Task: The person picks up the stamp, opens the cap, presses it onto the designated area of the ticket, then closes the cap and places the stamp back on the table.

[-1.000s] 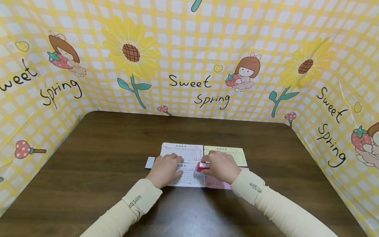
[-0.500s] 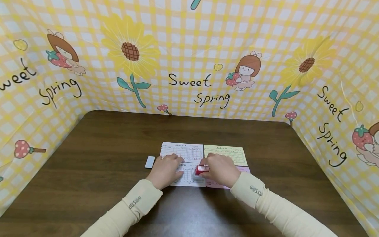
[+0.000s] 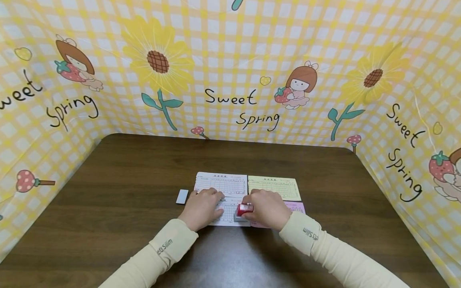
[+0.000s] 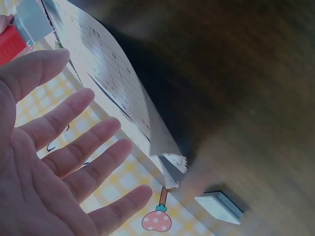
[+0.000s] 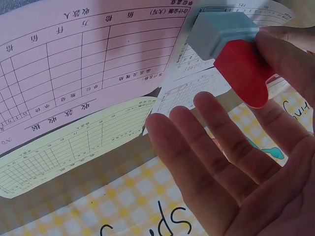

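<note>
The right hand (image 3: 269, 208) pinches a red-and-grey stamp (image 3: 245, 209) over a white form (image 3: 228, 216). Left of the left hand (image 3: 203, 207), its fingers outstretched, lies a pale block (image 3: 182, 196).

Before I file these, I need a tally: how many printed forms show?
4: a far-left white form, a near-left white form, a yellow form at far right and a pink form at near right. More may lie hidden underneath.

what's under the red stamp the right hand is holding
Under the red stamp, pinched in the right hand, is the right end of the nearer white form. The stamp's grey base covers the spot directly beneath, so I can't tell whether there's a mark there.
</note>
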`<state>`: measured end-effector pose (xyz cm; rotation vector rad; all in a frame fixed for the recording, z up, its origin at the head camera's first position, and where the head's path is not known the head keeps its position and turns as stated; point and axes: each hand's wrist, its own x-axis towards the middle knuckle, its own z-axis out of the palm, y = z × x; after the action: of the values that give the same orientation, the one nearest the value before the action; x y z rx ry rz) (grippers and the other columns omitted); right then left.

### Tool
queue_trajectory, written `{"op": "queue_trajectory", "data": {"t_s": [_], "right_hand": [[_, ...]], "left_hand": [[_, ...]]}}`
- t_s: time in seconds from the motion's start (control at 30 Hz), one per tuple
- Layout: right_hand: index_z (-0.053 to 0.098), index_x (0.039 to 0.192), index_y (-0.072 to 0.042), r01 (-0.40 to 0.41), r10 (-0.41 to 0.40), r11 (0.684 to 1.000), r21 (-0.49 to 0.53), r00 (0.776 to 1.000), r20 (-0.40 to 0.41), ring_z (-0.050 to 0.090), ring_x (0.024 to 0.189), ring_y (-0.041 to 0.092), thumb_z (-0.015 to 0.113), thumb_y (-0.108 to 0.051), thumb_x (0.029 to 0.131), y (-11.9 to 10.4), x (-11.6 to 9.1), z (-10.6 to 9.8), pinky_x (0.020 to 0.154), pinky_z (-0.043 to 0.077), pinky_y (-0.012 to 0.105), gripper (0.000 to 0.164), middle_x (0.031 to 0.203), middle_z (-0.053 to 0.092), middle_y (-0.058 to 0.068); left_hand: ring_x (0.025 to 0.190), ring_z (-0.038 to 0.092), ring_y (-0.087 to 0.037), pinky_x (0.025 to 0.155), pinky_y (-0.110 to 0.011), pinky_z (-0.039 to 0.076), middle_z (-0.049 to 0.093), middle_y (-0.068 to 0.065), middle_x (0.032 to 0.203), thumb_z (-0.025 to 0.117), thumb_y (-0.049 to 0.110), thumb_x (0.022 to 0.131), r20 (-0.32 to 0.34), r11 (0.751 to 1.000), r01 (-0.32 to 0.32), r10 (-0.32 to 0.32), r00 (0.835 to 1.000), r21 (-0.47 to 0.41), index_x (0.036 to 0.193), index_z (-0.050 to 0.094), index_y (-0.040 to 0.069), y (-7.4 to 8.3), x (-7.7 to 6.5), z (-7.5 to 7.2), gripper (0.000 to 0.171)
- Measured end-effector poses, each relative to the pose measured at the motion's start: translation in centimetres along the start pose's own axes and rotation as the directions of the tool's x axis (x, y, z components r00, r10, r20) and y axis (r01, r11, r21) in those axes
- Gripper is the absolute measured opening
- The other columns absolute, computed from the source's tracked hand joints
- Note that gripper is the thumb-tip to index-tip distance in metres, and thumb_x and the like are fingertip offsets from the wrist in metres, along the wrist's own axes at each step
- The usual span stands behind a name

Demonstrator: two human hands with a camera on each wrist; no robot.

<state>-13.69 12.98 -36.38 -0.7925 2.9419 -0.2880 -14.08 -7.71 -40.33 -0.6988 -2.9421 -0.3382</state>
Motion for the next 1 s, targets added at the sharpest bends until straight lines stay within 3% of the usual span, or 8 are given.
{"op": "queue_trajectory", "data": {"t_s": [0.33, 0.77, 1.0], "right_hand": [[0.079, 0.101, -0.014, 0.02, -0.02, 1.0, -0.011, 1.0, 0.006, 0.057, 0.07, 0.014, 0.089, -0.031, 0.079, 0.03, -0.1, 0.27, 0.06, 0.049, 0.032, 0.03, 0.084, 0.068, 0.001], [0.078, 0.098, -0.014, 0.033, -0.033, 0.999, -0.014, 0.999, 0.0, 0.056, 0.069, 0.014, 0.089, -0.029, 0.079, 0.07, -0.35, 0.47, 0.058, 0.047, 0.033, 0.026, 0.08, 0.064, 0.0], [0.078, 0.098, -0.014, 0.046, -0.046, 0.999, -0.022, 0.999, -0.011, 0.057, 0.07, 0.015, 0.089, -0.029, 0.079, 0.14, -0.36, 0.61, 0.057, 0.048, 0.033, 0.026, 0.081, 0.066, 0.001]], "left_hand": [[0.1, 0.068, -0.034, 0.089, -0.061, 0.049, 0.07, -0.013, 0.106, 0.078, 0.024, 0.087, 0.022, 1.0, 0.005, -0.005, 1.0, 0.001, 0.11, 0.072, 0.006, 0.11, -0.06, 0.11, 0.029], [0.095, 0.068, -0.032, 0.078, -0.053, 0.052, 0.07, -0.013, 0.101, 0.079, 0.024, 0.087, 0.011, 0.999, -0.009, 0.009, 1.0, 0.03, 0.106, 0.071, 0.007, 0.34, -0.26, 0.23, 0.026], [0.092, 0.068, -0.031, 0.078, -0.053, 0.052, 0.07, -0.012, 0.099, 0.08, 0.024, 0.086, 0.013, 0.999, 0.003, -0.003, 1.0, 0.042, 0.106, 0.072, 0.007, 0.57, -0.3, 0.3, 0.027]]}}
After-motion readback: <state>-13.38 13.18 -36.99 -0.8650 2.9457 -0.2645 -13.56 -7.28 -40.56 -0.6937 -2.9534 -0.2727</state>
